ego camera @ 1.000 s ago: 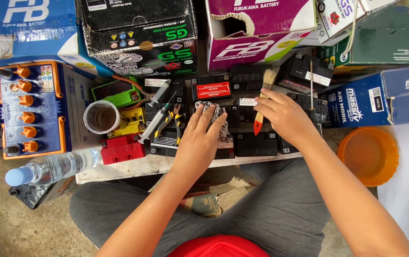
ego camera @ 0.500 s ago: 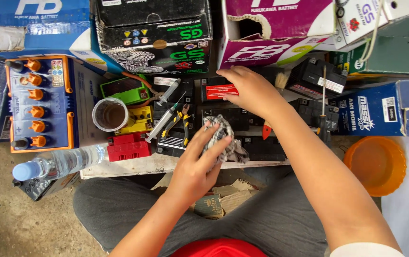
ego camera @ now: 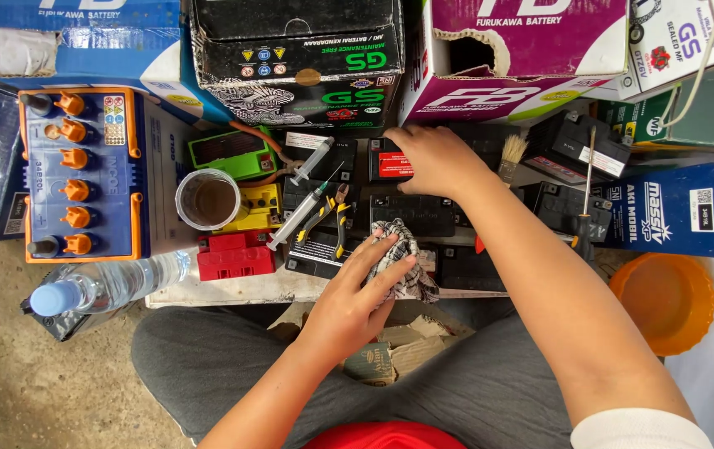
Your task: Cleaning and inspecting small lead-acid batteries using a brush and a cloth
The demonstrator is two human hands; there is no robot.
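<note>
Left hand [ego camera: 357,295] pinches a checked rag [ego camera: 403,266] on the batteries [ego camera: 415,212]; right hand [ego camera: 436,158], at its one o'clock, rests open-fingered on a red-labelled one [ego camera: 390,162].

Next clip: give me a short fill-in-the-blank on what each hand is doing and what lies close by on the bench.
1. The left hand presses a checked ____ onto a black battery.
2. The right hand rests on a small battery with a ____ label.
3. The pliers beside the syringe have yellow and ____ handles.
4. The bowl at the right edge is ____.

Missing words: cloth; red; black; orange
</note>
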